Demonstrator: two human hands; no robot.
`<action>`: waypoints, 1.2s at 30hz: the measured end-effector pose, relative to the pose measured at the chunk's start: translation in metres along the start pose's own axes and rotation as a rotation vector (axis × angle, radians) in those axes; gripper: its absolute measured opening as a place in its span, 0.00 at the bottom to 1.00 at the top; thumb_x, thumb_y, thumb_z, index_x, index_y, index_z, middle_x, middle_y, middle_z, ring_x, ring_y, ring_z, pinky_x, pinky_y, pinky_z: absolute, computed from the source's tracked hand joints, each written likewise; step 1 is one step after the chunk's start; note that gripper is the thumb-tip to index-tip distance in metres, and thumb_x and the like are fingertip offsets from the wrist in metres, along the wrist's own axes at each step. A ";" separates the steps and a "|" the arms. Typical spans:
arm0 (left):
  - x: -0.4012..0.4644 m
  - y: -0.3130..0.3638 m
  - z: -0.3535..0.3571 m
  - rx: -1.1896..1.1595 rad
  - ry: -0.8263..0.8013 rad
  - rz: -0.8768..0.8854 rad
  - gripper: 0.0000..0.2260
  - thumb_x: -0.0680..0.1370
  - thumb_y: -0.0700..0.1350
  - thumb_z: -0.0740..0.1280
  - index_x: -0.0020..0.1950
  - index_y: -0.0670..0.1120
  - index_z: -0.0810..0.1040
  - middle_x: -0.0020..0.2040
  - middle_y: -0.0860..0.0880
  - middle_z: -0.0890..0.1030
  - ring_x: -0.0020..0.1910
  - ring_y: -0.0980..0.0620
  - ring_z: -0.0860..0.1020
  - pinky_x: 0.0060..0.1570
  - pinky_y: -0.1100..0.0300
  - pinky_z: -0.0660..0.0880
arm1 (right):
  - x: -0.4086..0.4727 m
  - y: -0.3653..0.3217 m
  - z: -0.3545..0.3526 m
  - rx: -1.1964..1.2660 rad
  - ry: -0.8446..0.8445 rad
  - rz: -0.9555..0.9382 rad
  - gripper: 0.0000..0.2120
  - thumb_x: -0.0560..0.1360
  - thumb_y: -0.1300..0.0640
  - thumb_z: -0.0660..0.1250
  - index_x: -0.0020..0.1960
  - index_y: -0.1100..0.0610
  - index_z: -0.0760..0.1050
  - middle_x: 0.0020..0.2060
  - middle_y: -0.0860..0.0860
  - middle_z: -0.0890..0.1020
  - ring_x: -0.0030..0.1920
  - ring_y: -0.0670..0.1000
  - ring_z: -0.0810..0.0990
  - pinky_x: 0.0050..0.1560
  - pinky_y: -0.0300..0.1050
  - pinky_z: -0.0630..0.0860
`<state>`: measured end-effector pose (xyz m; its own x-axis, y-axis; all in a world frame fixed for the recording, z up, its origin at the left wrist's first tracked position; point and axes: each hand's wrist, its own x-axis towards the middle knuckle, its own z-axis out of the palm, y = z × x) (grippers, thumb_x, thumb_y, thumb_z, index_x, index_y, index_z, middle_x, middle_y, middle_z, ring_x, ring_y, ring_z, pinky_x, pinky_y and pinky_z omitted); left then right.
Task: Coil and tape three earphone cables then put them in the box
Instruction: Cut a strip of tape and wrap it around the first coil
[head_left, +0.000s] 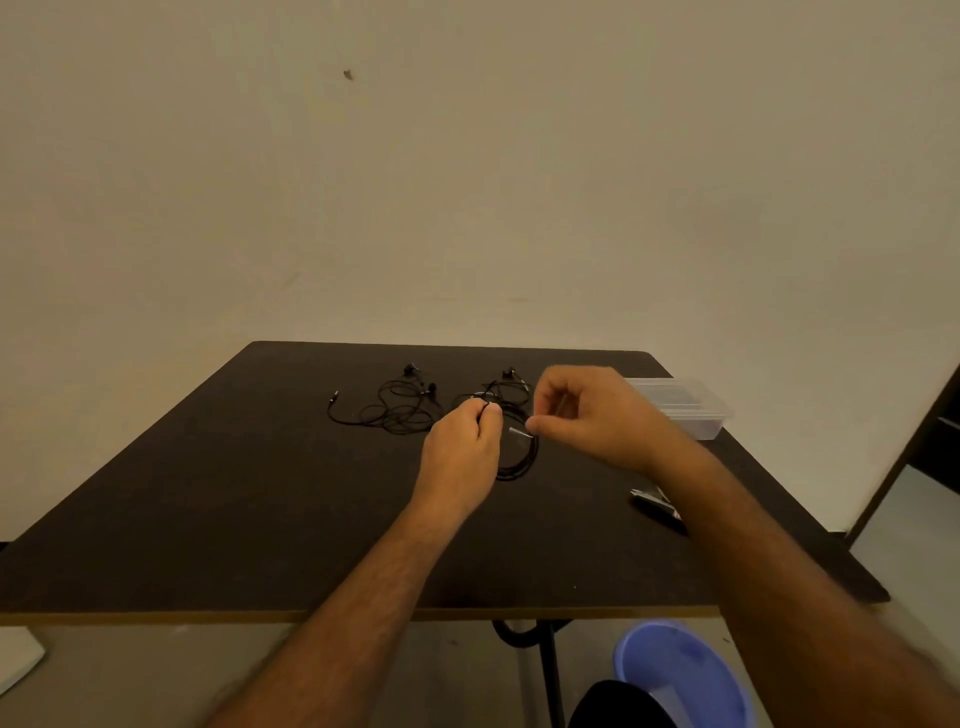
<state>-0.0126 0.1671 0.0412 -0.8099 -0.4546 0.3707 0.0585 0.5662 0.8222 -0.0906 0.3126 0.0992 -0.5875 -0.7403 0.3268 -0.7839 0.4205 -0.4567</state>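
Black coiled cable (519, 457) hangs from the left hand (462, 447), fingers pinched on its top, above the desk (208, 493) middle. Right hand (587, 415) just beside it pinches the plug end (519, 432), whose axis points left toward the coil. Two loose cables (395, 405) lie behind; clear box (691, 410) at the right edge. Tape not discernible.

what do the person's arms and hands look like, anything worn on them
Both arms are bare from the bottom edge of the view up to the hands: no sleeves show. The left hand and the right hand wear no gloves, and no watch, bracelet or ring can be seen on the sides facing the camera. Fine hair shows on both forearms. No markings are visible.
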 end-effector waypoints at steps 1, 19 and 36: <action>-0.001 0.001 0.000 0.009 -0.005 0.006 0.14 0.84 0.48 0.56 0.40 0.50 0.73 0.35 0.51 0.74 0.35 0.53 0.73 0.37 0.51 0.72 | 0.001 -0.002 0.003 -0.051 -0.032 -0.008 0.09 0.76 0.53 0.71 0.41 0.46 0.73 0.38 0.43 0.78 0.39 0.42 0.75 0.41 0.36 0.72; -0.001 0.012 -0.002 -0.086 -0.083 -0.053 0.17 0.83 0.49 0.57 0.37 0.45 0.75 0.32 0.48 0.73 0.34 0.51 0.71 0.40 0.46 0.72 | 0.003 0.003 0.029 -0.310 0.283 -0.269 0.05 0.75 0.60 0.70 0.43 0.56 0.74 0.36 0.50 0.78 0.36 0.49 0.75 0.36 0.45 0.75; -0.005 0.005 -0.001 -0.194 -0.008 -0.032 0.10 0.82 0.47 0.62 0.47 0.50 0.82 0.39 0.51 0.81 0.35 0.55 0.79 0.40 0.46 0.81 | 0.000 0.007 0.024 0.045 0.228 -0.018 0.05 0.77 0.52 0.70 0.46 0.53 0.78 0.35 0.43 0.79 0.37 0.41 0.78 0.38 0.32 0.75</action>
<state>-0.0082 0.1715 0.0435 -0.8175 -0.4643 0.3407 0.1437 0.4084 0.9014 -0.0908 0.3029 0.0759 -0.6074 -0.6077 0.5116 -0.7881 0.3804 -0.4838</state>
